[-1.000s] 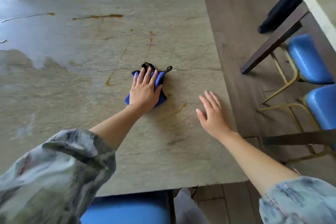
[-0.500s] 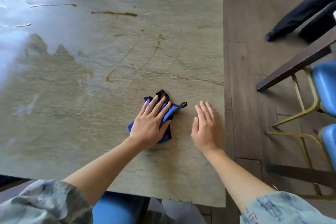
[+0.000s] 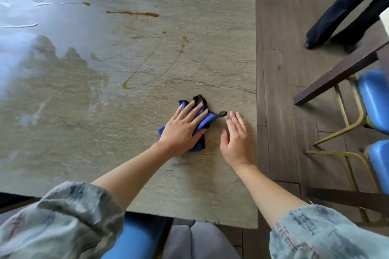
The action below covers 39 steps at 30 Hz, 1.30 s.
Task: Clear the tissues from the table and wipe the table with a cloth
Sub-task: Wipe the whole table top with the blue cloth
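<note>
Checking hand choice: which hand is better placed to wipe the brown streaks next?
Left, probably. The left hand lies flat on the blue-and-black cloth, nearer the brown streaks; the right hand lies empty near the stone table's right edge.

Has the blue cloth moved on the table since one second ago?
Yes. The blue cloth under the left hand went toward the stone table's right edge and near side.

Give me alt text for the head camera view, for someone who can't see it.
A person's left hand presses a blue cloth flat on a stone-patterned table near its right edge, while the open right hand hovers or rests just beside it. Brown streaks still mark the far tabletop, and blue chairs stand around.
</note>
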Tool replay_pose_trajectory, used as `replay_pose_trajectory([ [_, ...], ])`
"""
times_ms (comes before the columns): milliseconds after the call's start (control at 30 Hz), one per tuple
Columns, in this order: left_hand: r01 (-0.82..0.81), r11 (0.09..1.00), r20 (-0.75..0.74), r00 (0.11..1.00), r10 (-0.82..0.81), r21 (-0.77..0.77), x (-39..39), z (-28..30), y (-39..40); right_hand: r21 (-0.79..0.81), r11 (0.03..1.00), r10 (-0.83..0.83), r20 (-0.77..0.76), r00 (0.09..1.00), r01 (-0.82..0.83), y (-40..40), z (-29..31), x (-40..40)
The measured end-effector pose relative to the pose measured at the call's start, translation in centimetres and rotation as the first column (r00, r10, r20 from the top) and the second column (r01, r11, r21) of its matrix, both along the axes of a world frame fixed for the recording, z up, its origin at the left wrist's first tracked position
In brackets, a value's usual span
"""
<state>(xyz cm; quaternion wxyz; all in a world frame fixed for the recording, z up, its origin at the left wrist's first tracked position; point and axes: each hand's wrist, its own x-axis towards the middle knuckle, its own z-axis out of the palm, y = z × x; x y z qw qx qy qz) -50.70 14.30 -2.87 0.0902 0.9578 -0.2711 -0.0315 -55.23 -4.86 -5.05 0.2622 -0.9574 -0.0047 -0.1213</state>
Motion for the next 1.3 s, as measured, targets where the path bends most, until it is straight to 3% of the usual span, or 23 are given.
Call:
replay_pose_trajectory([
  [133,0.172,0.985,0.0,0.985,-0.172,0.027,-5.1,-0.1,3.5,-0.028,0.997,-0.07,0.022,0.997,0.071,-0.2,0.0,-0.1],
  [267,0.268,0.963,-0.003,0.963,-0.268,0.025,-3.0,-0.3,4.6,-0.047,0.995,-0.09,0.048,0.995,0.093,0.0,0.2,-0.1],
  [367,-0.028,1.0,-0.03,0.999,0.028,-0.007,-0.2,-0.4,2.8,-0.055,0.993,-0.101,0.049,0.994,0.104,0.1,0.4,-0.1],
  [433,-0.267,0.964,-0.051,0.962,0.267,-0.002,0.2,-0.4,1.0,-0.049,0.994,-0.101,0.034,0.994,0.103,0.1,0.2,-0.2],
  [500,-0.335,0.942,-0.064,0.94,0.335,-0.004,-0.5,-0.2,-0.6,-0.045,0.994,-0.096,0.023,0.995,0.097,0.1,0.2,-0.2],
  [633,-0.08,0.997,-0.009,0.997,0.08,0.003,-5.4,-0.1,0.8,-0.023,0.991,-0.133,-0.021,0.991,0.133,0.6,0.1,-1.1],
  [800,0.132,0.991,-0.003,0.991,-0.132,0.036,-8.5,-0.1,9.8,0.077,0.988,-0.128,-0.099,0.987,0.136,4.2,0.0,-4.1],
  [867,0.023,1.0,0.003,1.0,-0.023,0.015,-6.3,-0.2,14.2,0.094,0.979,-0.168,-0.109,0.98,0.178,5.8,0.1,-5.6],
  [933,-0.238,0.971,-0.02,0.971,0.238,-0.005,-3.2,-0.3,18.8,0.072,0.974,-0.207,-0.107,0.973,0.215,7.5,0.2,-7.2],
  [1033,-0.57,0.821,-0.05,0.82,0.57,0.01,0.8,-0.1,23.6,-0.02,0.989,-0.146,-0.086,0.986,0.145,9.9,0.1,-8.9],
  [1133,-0.667,0.745,-0.086,0.742,0.665,0.015,1.8,0.1,23.9,-0.079,0.989,-0.134,-0.079,0.988,0.128,10.1,-0.1,-8.5],
  [1200,-0.596,0.803,-0.051,0.802,0.595,-0.009,0.1,0.1,23.2,-0.071,0.984,-0.169,-0.076,0.983,0.163,9.9,-0.2,-8.2],
  [1300,-0.276,0.961,0.0,0.961,0.276,0.001,-4.6,0.1,22.7,-0.038,0.978,-0.205,-0.05,0.977,0.203,10.0,-0.1,-8.6],
])
